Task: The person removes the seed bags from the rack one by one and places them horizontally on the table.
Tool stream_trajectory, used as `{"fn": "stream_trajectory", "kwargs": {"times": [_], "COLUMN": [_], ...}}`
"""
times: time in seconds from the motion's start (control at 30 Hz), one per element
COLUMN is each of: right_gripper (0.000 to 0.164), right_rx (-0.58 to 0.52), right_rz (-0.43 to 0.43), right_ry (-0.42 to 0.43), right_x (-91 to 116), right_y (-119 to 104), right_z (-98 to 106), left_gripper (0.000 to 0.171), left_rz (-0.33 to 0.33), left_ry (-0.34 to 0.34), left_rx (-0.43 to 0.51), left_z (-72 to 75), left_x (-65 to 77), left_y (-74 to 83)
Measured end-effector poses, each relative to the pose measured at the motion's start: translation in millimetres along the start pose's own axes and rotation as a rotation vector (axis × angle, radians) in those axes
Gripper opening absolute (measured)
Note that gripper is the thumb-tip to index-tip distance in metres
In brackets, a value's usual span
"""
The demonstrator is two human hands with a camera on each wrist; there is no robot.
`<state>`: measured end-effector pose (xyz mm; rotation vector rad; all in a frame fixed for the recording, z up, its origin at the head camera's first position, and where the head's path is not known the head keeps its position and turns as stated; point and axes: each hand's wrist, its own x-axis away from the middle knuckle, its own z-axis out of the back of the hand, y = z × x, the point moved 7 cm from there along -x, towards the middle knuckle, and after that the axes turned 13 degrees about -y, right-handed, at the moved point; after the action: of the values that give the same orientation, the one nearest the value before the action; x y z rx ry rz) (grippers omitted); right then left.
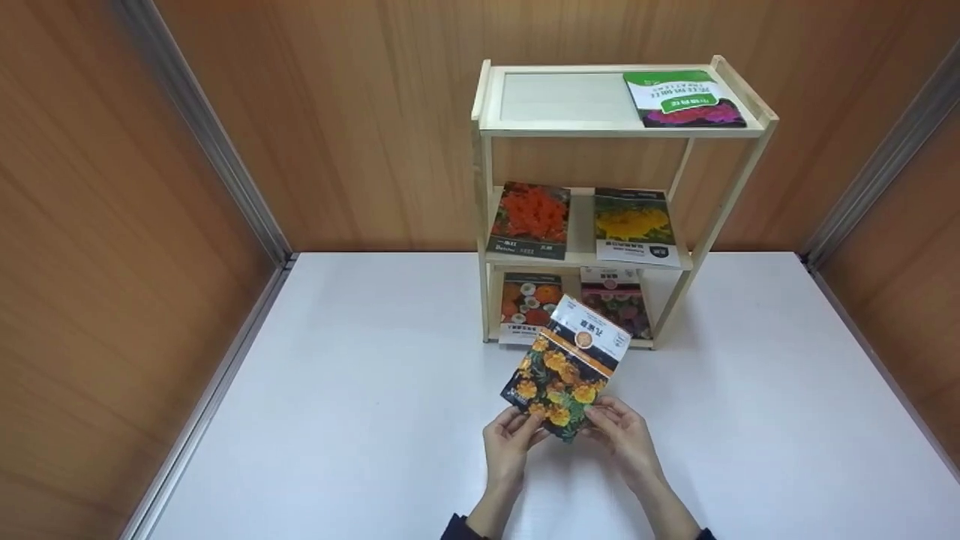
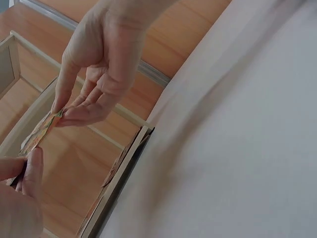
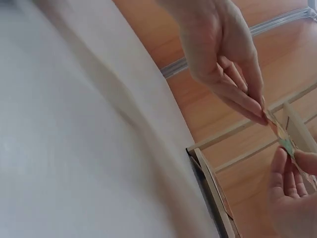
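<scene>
A seed packet with orange and yellow marigolds (image 1: pixel 559 375) is held tilted above the table, in front of the shelf. My left hand (image 1: pixel 514 442) pinches its lower left edge between thumb and fingers. At the lower right edge, my right hand (image 1: pixel 622 439) pinches it the same way. Both wrist views show the packet nearly edge-on, as a thin strip (image 2: pixel 42 131) between the two hands. A small wooden three-tier shelf (image 1: pixel 585 259) stands just beyond, and the packet's top overlaps its lowest tier from the head view.
On the top tier lies a green-and-white packet (image 1: pixel 682 97). The middle tier bears a red-flower packet (image 1: pixel 531 217) and a yellow-flower packet (image 1: pixel 636 225). Below are an orange-and-white-flower packet (image 1: pixel 529 300) and a purple-flower packet (image 1: pixel 619 304). Wooden panels (image 1: pixel 337 127) enclose the white table (image 1: pixel 337 390).
</scene>
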<state>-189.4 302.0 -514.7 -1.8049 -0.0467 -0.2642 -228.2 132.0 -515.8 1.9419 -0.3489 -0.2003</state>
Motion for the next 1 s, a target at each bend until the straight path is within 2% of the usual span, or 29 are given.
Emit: {"fn": "stream_trajectory", "kwargs": {"times": [0.13,0.23,0.37,0.5,0.63,0.83,0.97,1.0], "right_gripper": [0.038,0.039,0.037,0.043,0.048,0.042,0.036,0.037], "right_rx": [0.011,0.006,0.013,0.084,0.154,0.143,0.094,0.083], "right_rz": [-0.027,-0.055,-0.069,-0.073,-0.069,0.006,-0.007,-0.029], "right_ry": [-0.056,-0.047,-0.060,-0.102,-0.130,-0.130,-0.044,0.002], "right_x": [-3.3,-4.0,-2.2,0.1,0.9,3.3,4.5,5.2], "right_y": [-11.0,-19.9,-33.7,-42.6,-42.4,-39.4,-34.7,-33.3], "right_z": [16.0,31.4,46.2,52.7,54.8,52.2,49.3,48.7], "left_gripper": [0.032,0.032,0.032,0.032,0.031,0.031,0.032,0.033], "left_rz": [0.086,0.134,0.162,0.184,0.203,0.197,0.176,0.176], "left_ry": [-0.086,-0.151,-0.215,-0.268,-0.308,-0.301,-0.244,-0.220], "left_rx": [-0.017,-0.027,-0.064,-0.108,-0.128,-0.158,-0.167,-0.160], "left_z": [3.5,7.8,16.1,22.2,23.6,24.3,26.0,26.2], "left_x": [-0.4,0.0,1.0,2.5,5.3,4.8,1.7,1.1], "left_y": [3.0,5.5,11.4,16.5,18.3,22.9,27.5,28.0]}}
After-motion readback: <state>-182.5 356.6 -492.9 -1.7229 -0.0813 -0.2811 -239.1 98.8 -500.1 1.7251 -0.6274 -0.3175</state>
